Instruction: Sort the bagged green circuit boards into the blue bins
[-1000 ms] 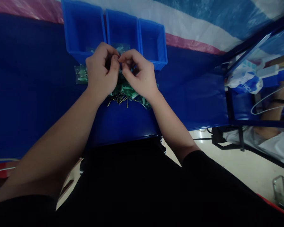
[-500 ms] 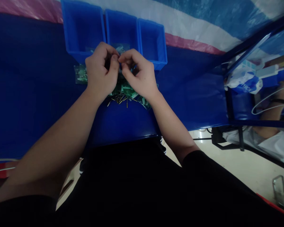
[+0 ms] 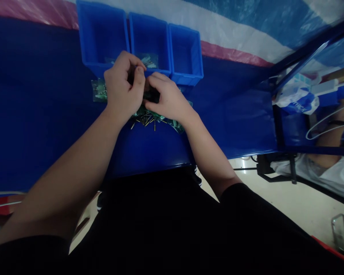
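Green little parts [image 3: 149, 112] and brass pins [image 3: 145, 121] heaped on blue surface [image 3: 46, 114].
Left hand [image 3: 123, 89] fingers pinch something small, hidden; right hand [image 3: 167, 100] curls into the pile — light, stiff, probably slippery; pinch at ends.

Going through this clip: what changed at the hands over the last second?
The right hand dropped from fingertip contact with the left hand down onto the pile of green parts, its fingers now curled low over it. What it grips, if anything, is hidden. The left hand kept its raised, pinched pose. The three blue bins, the brass pins and the blue table stayed put.
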`<state>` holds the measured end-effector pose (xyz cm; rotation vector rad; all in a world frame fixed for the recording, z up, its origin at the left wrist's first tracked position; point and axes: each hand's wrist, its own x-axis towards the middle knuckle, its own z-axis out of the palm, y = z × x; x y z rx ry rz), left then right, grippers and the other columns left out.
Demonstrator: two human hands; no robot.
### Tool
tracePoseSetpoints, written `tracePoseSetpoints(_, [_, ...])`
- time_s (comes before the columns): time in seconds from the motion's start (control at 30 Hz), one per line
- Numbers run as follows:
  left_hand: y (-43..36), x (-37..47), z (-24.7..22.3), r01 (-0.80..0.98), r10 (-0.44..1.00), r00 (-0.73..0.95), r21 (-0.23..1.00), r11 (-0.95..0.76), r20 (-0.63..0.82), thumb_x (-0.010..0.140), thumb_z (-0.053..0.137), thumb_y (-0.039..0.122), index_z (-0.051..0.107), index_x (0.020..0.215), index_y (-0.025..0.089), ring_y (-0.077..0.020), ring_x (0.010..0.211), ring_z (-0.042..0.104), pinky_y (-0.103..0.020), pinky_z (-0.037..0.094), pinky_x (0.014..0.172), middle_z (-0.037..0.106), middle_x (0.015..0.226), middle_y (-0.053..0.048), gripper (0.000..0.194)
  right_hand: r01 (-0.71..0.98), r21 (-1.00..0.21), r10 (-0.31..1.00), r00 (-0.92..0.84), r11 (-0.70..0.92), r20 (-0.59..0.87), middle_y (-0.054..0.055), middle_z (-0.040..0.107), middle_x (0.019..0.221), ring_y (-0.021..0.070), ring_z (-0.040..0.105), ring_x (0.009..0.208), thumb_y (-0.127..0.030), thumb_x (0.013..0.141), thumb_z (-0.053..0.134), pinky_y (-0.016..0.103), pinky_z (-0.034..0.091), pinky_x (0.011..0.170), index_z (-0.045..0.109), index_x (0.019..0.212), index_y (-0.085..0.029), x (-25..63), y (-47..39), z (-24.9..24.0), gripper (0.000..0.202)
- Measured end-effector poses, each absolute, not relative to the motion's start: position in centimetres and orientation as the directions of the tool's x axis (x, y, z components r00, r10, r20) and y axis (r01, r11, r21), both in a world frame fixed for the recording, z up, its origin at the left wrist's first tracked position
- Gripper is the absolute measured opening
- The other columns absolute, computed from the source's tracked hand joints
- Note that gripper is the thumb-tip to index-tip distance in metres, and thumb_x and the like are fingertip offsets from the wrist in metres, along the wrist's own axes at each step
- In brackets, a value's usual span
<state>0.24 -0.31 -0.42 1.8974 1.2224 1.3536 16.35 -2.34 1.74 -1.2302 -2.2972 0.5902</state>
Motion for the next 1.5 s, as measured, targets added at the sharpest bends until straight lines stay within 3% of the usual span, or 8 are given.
tracePoseSetpoints(0.33, [-0.1, 0.0, -0.6, 0.357, 0.87, 0.12, 0.797, -0.488, 0.479, 0.091, 0.046, 0.059, 0.062, 0.097, 0.027, -0.0076, 0.064, 0.052, -0.029, 0.039, 0.066, 0.058, 0.074, 0.002, 0.036, 0.628, -0.555, 0.833, -0.477, 0.546, 0.28, 0.007, 0.054, 0.117, 0.0154, 0.054, 0.114, -0.026, 0.082, 0.061, 0.031, 0.053, 0.102, 0.054, 0.106, -0.016, 16.2, -2.7, 1.4, 0.027])
tracePoseSetpoints(0.6, [-0.1, 0.1, -0.7, 0.352, 0.872, 0.115, 0.801, -0.484, 0.476, 0.092, 0.045, 0.057, 0.062, 0.096, 0.024, -0.0074, 0.063, 0.049, -0.029, 0.039, 0.065, 0.057, 0.071, 0.002, 0.038, 0.662, -0.51, 0.835, -0.424, 0.549, 0.35, 0.003, 0.06, 0.092, 0.0086, 0.055, 0.095, -0.033, 0.082, 0.055, 0.027, 0.049, 0.087, 0.059, 0.094, -0.014, 15.9, -1.7, -0.1, 0.023])
tracePoseSetpoints(0.8, [-0.2, 0.1, -0.7, 0.387, 0.894, 0.094, 0.811, -0.438, 0.438, 0.09, 0.042, 0.062, 0.061, 0.096, 0.021, -0.0065, 0.066, 0.048, -0.028, 0.04, 0.069, 0.058, 0.074, 0.001, 0.046, 0.711, -0.482, 0.859, -0.424, 0.512, 0.287, 0.002, 0.059, 0.088, 0.0128, 0.055, 0.092, -0.017, 0.083, 0.054, 0.03, 0.051, 0.088, 0.054, 0.086, -0.016, 15.7, -2.6, 1.0, 0.003])
tracePoseSetpoints(0.97, [-0.2, 0.1, -0.6, 0.383, 0.874, 0.093, 0.793, -0.473, 0.477, 0.09, 0.041, 0.063, 0.062, 0.095, 0.021, -0.0065, 0.068, 0.048, -0.027, 0.041, 0.07, 0.059, 0.079, 0.0, 0.048, 0.675, -0.533, 0.86, -0.392, 0.51, 0.326, 0.002, 0.057, 0.09, 0.0109, 0.055, 0.094, -0.016, 0.092, 0.043, 0.028, 0.052, 0.092, 0.051, 0.095, -0.015, 15.7, -3.2, 1.8, 0.009])
tracePoseSetpoints(1.13, [-0.3, 0.2, -0.6, 0.397, 0.867, 0.094, 0.781, -0.483, 0.489, 0.092, 0.038, 0.061, 0.062, 0.095, 0.021, -0.0062, 0.069, 0.05, -0.027, 0.041, 0.07, 0.058, 0.078, 0.0, 0.046, 0.66, -0.506, 0.832, -0.432, 0.555, 0.348, 0.003, 0.058, 0.098, 0.0134, 0.056, 0.102, -0.022, 0.09, 0.051, 0.033, 0.051, 0.099, 0.051, 0.095, -0.015, 15.9, -2.8, 1.4, 0.008])
tracePoseSetpoints(1.23, [-0.3, 0.2, -0.6, 0.429, 0.858, 0.087, 0.758, -0.49, 0.506, 0.093, 0.036, 0.061, 0.062, 0.096, 0.019, -0.0061, 0.069, 0.051, -0.027, 0.042, 0.07, 0.058, 0.079, -0.001, 0.049, 0.693, -0.465, 0.835, -0.449, 0.551, 0.319, 0.003, 0.061, 0.1, 0.0146, 0.056, 0.101, -0.027, 0.087, 0.055, 0.033, 0.051, 0.095, 0.053, 0.095, -0.017, 15.9, -2.5, 1.0, 0.013])
tracePoseSetpoints(1.4, [-0.4, 0.2, -0.4, 0.456, 0.863, 0.087, 0.75, -0.478, 0.497, 0.093, 0.035, 0.062, 0.062, 0.096, 0.02, -0.007, 0.07, 0.049, -0.028, 0.041, 0.072, 0.057, 0.08, -0.002, 0.05, 0.695, -0.445, 0.825, -0.458, 0.565, 0.332, 0.003, 0.063, 0.094, 0.0108, 0.057, 0.098, -0.04, 0.088, 0.047, 0.028, 0.049, 0.089, 0.056, 0.092, -0.016, 15.9, -2.2, 0.5, 0.026])
tracePoseSetpoints(1.5, [-0.4, 0.1, -0.5, 0.451, 0.878, 0.086, 0.768, -0.455, 0.471, 0.092, 0.035, 0.064, 0.062, 0.098, 0.021, -0.0076, 0.071, 0.049, -0.029, 0.042, 0.075, 0.058, 0.083, -0.002, 0.05, 0.686, -0.464, 0.828, -0.448, 0.561, 0.338, 0.004, 0.062, 0.087, 0.0112, 0.057, 0.098, -0.04, 0.088, 0.047, 0.028, 0.049, 0.087, 0.055, 0.086, -0.017, 15.8, -2.2, 0.6, 0.025])
